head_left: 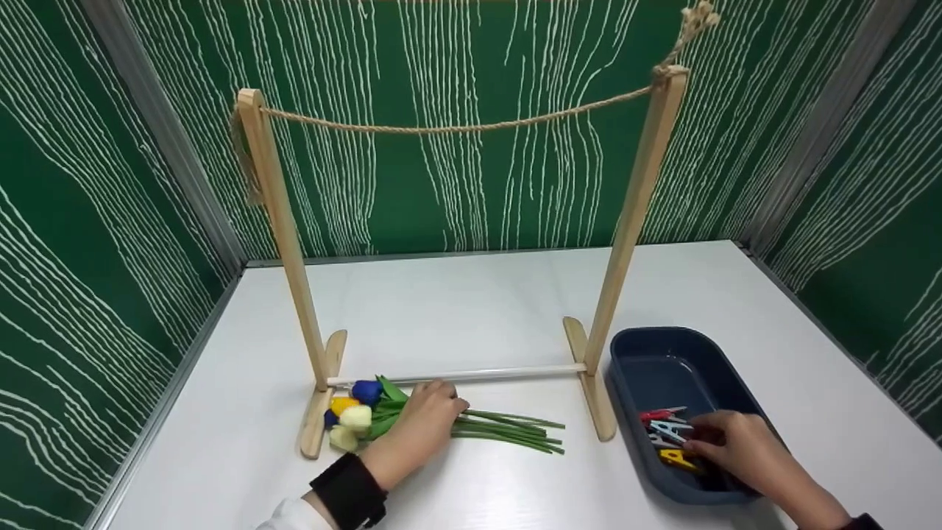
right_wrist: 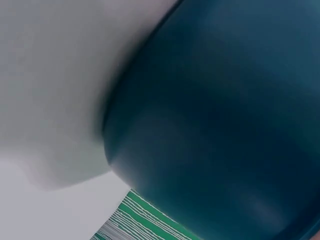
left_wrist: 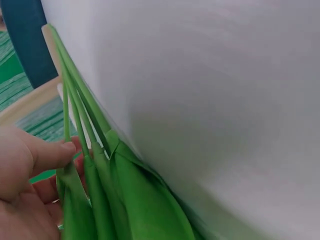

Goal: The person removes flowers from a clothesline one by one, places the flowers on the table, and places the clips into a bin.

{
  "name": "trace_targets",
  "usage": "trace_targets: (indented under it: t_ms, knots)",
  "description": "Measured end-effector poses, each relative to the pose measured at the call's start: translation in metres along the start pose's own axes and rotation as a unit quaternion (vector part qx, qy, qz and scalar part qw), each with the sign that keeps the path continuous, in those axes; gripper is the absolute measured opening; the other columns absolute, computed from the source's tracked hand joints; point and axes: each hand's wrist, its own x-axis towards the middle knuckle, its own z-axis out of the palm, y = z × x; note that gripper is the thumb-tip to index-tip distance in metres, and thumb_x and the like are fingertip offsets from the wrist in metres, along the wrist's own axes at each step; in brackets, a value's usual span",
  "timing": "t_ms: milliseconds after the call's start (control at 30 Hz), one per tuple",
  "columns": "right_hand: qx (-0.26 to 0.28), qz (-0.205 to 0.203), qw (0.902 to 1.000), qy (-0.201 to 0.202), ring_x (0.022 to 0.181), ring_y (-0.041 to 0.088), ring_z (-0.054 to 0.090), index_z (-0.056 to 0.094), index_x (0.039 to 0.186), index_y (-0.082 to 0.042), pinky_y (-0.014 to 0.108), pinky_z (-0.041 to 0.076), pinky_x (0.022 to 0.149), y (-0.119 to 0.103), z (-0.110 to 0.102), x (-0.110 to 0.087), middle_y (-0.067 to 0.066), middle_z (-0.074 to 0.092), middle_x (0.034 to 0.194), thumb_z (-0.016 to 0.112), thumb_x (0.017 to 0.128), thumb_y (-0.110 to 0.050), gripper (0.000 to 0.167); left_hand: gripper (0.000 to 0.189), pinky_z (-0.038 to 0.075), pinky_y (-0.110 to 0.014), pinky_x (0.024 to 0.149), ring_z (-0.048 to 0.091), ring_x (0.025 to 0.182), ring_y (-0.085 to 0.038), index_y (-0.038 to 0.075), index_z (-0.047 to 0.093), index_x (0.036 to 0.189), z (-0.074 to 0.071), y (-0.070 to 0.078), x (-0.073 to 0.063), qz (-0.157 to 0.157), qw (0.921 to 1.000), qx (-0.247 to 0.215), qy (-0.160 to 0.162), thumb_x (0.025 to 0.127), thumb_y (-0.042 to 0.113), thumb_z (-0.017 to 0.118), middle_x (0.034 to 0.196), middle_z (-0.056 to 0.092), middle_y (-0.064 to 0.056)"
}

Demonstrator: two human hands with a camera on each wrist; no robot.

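Artificial tulips with blue, yellow and cream heads lie on the white table, stems pointing right. My left hand lies over the bunch and grips it where leaves meet stems. In the left wrist view, the thumb and fingers close round green stems. My right hand reaches into the dark blue bin, thumb and forefinger at the light blue clothespin; whether they pinch it, I cannot tell. A red clothespin and a yellow clothespin lie beside it. In the right wrist view, only the bin's outer wall shows plainly.
A wooden frame stands on the table, with a left post, a right post and a sagging rope between their tops. A pale crossbar joins the posts low down. Green panels with white lines wall in the table.
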Motion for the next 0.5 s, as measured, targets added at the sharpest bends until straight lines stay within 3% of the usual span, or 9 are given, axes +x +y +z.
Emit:
trace_targets:
  t_ms: [167,300,500]
  knots:
    - [-0.001,-0.008,1.0,0.005,0.068,0.013,0.054,0.072,0.094,0.001,0.03,0.05,0.058,-0.002,0.0,0.001,0.001,0.064,0.079,0.08,0.075,-0.024,0.033,0.024,0.041,-0.031,0.07,0.057,0.084,-0.018,0.013,0.073,0.096,0.0,-0.002,0.0,0.007,0.9998,0.021,-0.002,0.078,-0.002,0.067,0.087,0.063,-0.001]
    - [0.003,-0.019,0.9997,0.014,0.07,0.014,0.057,0.071,0.095,0.002,0.032,0.051,0.059,-0.011,-0.011,0.002,0.004,0.064,0.081,0.079,0.076,-0.021,0.031,0.018,0.042,-0.031,0.071,0.058,0.086,-0.019,0.013,0.073,0.097,-0.001,-0.003,0.0,0.009,0.9999,0.012,-0.008,0.081,0.006,0.069,0.088,0.064,-0.001]
    - [0.024,-0.06,0.9969,0.044,0.092,0.032,0.063,0.068,0.108,0.001,0.046,0.054,0.074,-0.046,-0.037,0.002,0.018,0.065,0.103,0.073,0.083,-0.023,0.035,0.021,0.043,-0.035,0.078,0.057,0.093,-0.021,0.011,0.07,0.105,-0.007,-0.003,-0.002,0.001,0.9996,-0.011,-0.025,0.084,0.015,0.07,0.095,0.064,-0.003]
